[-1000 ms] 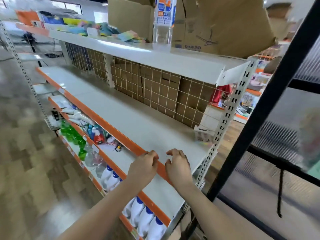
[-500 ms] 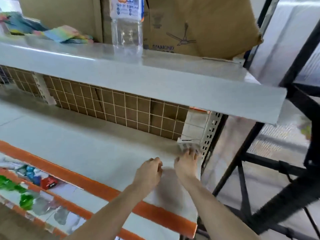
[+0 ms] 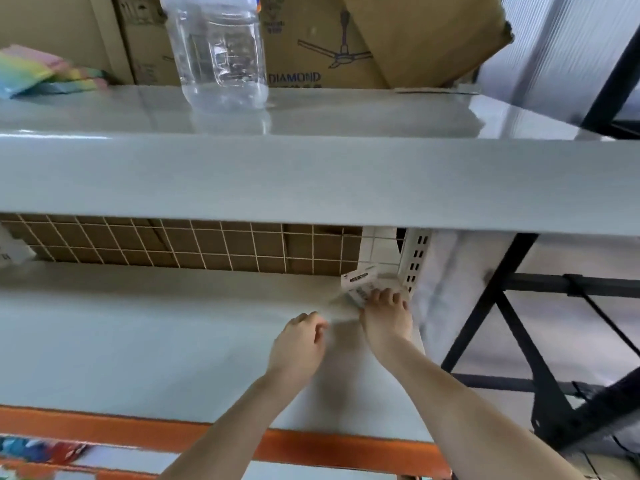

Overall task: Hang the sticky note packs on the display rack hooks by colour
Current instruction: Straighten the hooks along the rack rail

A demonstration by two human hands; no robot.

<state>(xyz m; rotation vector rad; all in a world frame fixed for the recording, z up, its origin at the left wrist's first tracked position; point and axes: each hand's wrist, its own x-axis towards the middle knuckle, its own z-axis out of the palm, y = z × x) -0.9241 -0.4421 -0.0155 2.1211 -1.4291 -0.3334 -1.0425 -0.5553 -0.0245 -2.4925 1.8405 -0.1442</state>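
A small white box [image 3: 360, 284] lies in the back right corner of the grey middle shelf [image 3: 138, 327], tilted toward me. My right hand [image 3: 384, 315] reaches onto it, fingers laid over its front edge; whether they curl round it is hidden. My left hand [image 3: 299, 341] hovers just left of it with loosely curled fingers holding nothing. Colourful sticky note packs [image 3: 38, 72] lie on the upper shelf [image 3: 311, 174] at the far left. A wire grid panel [image 3: 194, 244] backs the middle shelf.
A clear plastic bottle [image 3: 220, 53] stands on the upper shelf in front of cardboard boxes [image 3: 311, 39]. A white slotted upright [image 3: 415, 261] stands at the shelf's right end, with a black metal frame [image 3: 512, 306] beyond. An orange strip [image 3: 173, 434] edges the shelf front.
My view moved closer under the upper shelf. My right hand went from the shelf's front edge to the white box at the back corner, and the box now tilts forward. My left hand followed.
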